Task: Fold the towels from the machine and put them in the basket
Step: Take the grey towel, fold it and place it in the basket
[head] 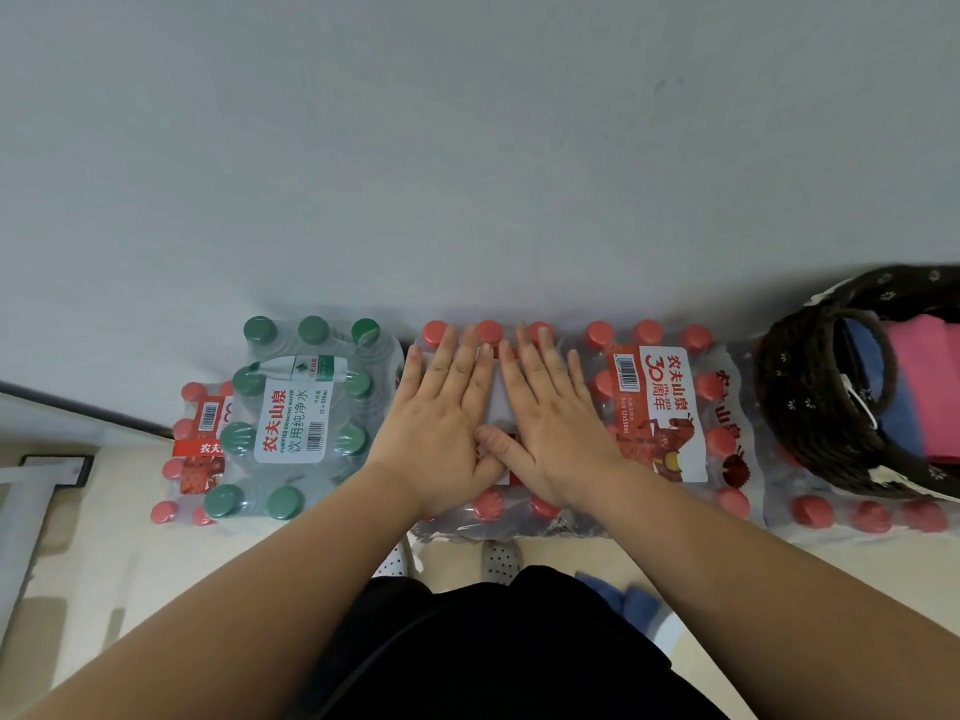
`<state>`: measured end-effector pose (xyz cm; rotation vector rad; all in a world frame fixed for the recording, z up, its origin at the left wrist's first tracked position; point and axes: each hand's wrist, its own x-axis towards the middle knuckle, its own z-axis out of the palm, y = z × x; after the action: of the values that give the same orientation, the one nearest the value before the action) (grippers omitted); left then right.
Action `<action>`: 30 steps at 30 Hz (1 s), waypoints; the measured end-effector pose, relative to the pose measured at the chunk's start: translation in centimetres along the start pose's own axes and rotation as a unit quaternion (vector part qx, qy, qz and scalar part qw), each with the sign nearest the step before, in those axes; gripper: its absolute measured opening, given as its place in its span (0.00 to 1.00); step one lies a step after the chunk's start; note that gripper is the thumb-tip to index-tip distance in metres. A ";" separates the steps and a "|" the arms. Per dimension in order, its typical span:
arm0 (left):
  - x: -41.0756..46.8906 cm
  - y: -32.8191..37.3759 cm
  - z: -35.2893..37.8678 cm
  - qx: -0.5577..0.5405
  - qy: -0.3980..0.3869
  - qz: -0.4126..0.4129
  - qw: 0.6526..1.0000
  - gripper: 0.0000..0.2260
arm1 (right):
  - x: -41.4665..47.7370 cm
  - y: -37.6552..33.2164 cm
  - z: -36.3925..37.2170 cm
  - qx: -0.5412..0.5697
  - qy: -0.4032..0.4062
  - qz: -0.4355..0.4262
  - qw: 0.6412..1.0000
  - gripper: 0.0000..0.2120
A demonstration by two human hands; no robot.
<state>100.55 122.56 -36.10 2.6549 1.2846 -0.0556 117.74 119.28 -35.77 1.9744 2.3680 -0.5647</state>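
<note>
Palms down, your left hand (441, 433) and right hand (556, 428) rested on the red-capped water-bottle pack (511, 518), fingers straight, slightly apart.

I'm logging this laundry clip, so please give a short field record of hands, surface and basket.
left hand: flat, fingers straight, on the middle bottle pack
right hand: flat beside it, thumbs touching
white patch between hands: towel or label, cannot tell
basket: dark woven, far right
in basket: pink towel, blue towel
floor: blue cloth by the feet
</note>
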 end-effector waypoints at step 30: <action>0.1 -2.0 -3.2 -0.001 0.019 0.038 0.999 0.29 | -1.2 -1.6 -3.1 0.005 0.090 0.051 0.995 0.26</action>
<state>98.91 124.46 -33.28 2.7121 1.1926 0.0077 117.14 118.78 -32.15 2.2249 2.3449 -0.4122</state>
